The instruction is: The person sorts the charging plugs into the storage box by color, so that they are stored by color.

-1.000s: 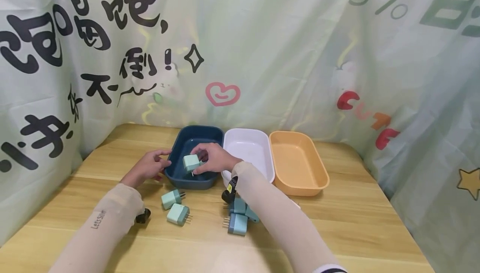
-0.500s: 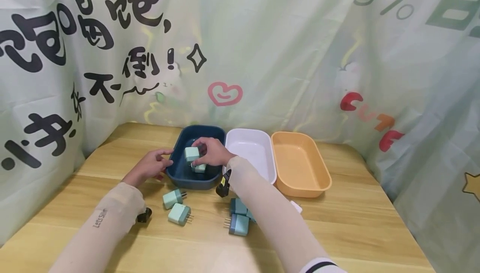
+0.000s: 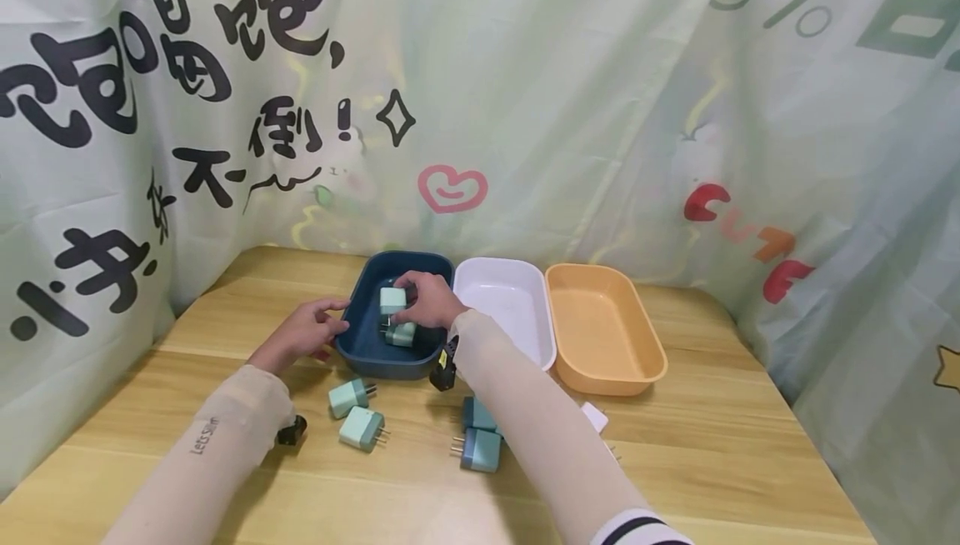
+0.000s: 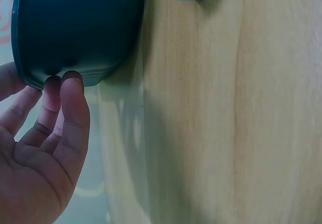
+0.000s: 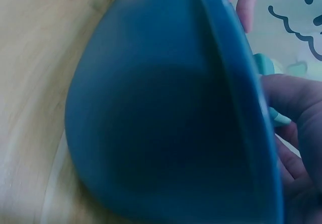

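My right hand point(image 3: 433, 299) pinches a mint-green wall charger point(image 3: 392, 301) inside the dark blue bin point(image 3: 356, 352), its fingers at the charger's right side. Just in front of it, a second mint-green charger point(image 3: 401, 334) lies in the same bin, prongs pointing left. The right wrist view is mostly filled by the bin's wall, which hides much of the held charger. My left hand point(image 3: 303, 330) touches the bin's left side; in the left wrist view its fingertips point(image 4: 73, 78) rest against the outer wall near the rim.
Two mint-green chargers point(image 3: 362, 428) lie in front of the blue bin. Several bluer chargers point(image 3: 480, 450) are clustered beside my right forearm, which partly covers them. A white charger point(image 3: 595, 417) shows past that forearm. A white bin point(image 3: 542, 303) and an orange bin point(image 3: 645, 378) stand to the right.
My right hand has moved the held charger farther back in the blue bin. The second charger in there has come into view. My left hand stays at the bin's side.
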`<action>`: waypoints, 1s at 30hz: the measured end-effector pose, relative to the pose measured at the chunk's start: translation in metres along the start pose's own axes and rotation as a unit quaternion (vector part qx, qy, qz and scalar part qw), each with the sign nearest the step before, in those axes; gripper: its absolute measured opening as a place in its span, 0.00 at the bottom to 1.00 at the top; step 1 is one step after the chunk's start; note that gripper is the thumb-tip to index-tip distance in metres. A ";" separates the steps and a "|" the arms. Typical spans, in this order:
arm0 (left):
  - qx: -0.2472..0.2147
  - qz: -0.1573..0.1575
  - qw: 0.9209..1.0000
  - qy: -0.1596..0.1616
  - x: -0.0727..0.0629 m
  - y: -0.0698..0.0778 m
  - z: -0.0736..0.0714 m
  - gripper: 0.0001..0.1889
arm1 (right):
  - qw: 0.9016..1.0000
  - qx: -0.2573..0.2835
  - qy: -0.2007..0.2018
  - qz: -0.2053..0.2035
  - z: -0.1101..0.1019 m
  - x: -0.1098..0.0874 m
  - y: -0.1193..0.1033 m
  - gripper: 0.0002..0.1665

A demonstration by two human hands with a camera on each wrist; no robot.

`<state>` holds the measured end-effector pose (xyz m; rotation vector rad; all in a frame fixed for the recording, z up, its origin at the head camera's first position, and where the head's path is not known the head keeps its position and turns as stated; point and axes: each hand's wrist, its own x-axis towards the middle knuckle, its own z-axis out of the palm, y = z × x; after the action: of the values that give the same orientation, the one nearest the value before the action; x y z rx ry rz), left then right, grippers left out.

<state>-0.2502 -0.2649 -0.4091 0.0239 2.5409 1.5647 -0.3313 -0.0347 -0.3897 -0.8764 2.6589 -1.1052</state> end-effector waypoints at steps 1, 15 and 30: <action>0.002 0.001 1.000 0.000 0.000 0.000 0.000 0.28 | 1.000 -0.003 0.003 0.003 0.000 0.000 0.001 0.31; 0.009 0.003 1.000 0.004 -0.001 0.001 0.000 0.28 | 0.999 -0.028 0.020 0.003 0.001 -0.001 -0.001 0.29; 0.009 -0.001 1.000 0.003 -0.001 0.001 0.000 0.28 | 0.999 0.026 0.038 0.002 -0.001 -0.002 0.002 0.31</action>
<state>-0.2496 -0.2643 -0.4079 0.0200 2.5585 1.5435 -0.3305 -0.0319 -0.3908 -0.8360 2.6787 -1.2245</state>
